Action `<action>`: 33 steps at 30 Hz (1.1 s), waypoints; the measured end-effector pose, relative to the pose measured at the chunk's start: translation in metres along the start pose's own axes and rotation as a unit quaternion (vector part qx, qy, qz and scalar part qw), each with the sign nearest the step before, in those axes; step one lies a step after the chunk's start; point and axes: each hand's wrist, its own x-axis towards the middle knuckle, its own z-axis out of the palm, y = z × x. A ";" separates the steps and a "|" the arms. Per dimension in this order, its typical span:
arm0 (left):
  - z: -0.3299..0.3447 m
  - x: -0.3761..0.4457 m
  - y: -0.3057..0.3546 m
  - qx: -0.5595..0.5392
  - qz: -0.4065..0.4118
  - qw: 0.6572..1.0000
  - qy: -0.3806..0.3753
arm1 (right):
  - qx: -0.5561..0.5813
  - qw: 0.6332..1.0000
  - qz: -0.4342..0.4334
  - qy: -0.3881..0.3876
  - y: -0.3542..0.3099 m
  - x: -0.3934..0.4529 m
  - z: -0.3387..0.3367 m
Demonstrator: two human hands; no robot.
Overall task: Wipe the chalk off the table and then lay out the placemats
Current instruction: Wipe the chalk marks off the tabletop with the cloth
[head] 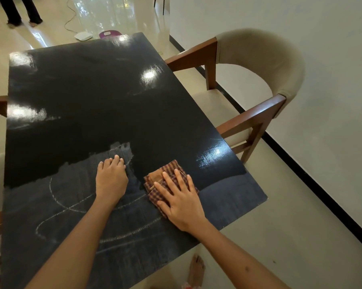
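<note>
**Near the desk's front edge, wiping half done**

Beside the chair (257, 84), the desk (92, 90) is glossy and dark over its far part, while the near part is dull with chalk (71, 207) in looping lines and a grey haze. The right hand (179, 197) lies flat, fingers straight and spread, pressing a folded checked cloth (165, 176) onto the desk just past the chalk's far border. The left hand (111, 178) rests on the desk beside the cloth, fingers loosely curled and holding nothing, steadying. No placemats are in view.

To finish well, the cloth likely needs firm, even palm pressure and overlapping strokes drawn toward the near edge, crossing each loop fully. Refolding to a cleaner face would probably help avoid smearing haze back over the dark part. The left hand will need to shift off the chalk beneath it.
</note>
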 end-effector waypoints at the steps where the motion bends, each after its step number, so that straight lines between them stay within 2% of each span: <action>1: -0.001 0.000 -0.002 0.002 0.000 1.000 0.004 | 0.000 1.000 0.006 0.004 0.002 0.001 -0.002; 7: 0.003 0.001 -0.003 0.004 0.009 1.000 0.012 | -0.016 0.991 0.129 0.004 0.064 -0.009 -0.016; 11: 0.003 0.001 0.000 -0.002 0.008 1.000 0.021 | -0.021 0.969 0.246 0.007 0.112 -0.029 -0.024; 15: 0.003 0.000 0.000 -0.010 0.013 0.999 0.034 | -0.012 0.937 0.346 0.045 0.124 -0.044 -0.025; 18: 0.002 -0.001 0.001 -0.013 0.013 0.999 0.044 | -0.007 0.922 0.383 0.055 0.119 -0.046 -0.024; 21: 0.004 -0.001 0.002 -0.010 0.015 0.998 0.053 | -0.011 0.926 0.374 0.058 0.119 -0.046 -0.023; 24: 0.005 -0.001 0.004 -0.015 0.012 0.998 0.066 | -0.017 0.944 0.327 0.046 0.111 -0.051 -0.020; 29: 0.007 -0.001 0.006 -0.003 0.015 0.997 0.080 | 0.011 0.986 0.163 0.023 0.047 -0.055 -0.011; 33: 0.010 0.001 0.005 0.010 0.005 0.996 0.088 | 0.020 0.998 0.052 -0.007 0.002 -0.068 -0.004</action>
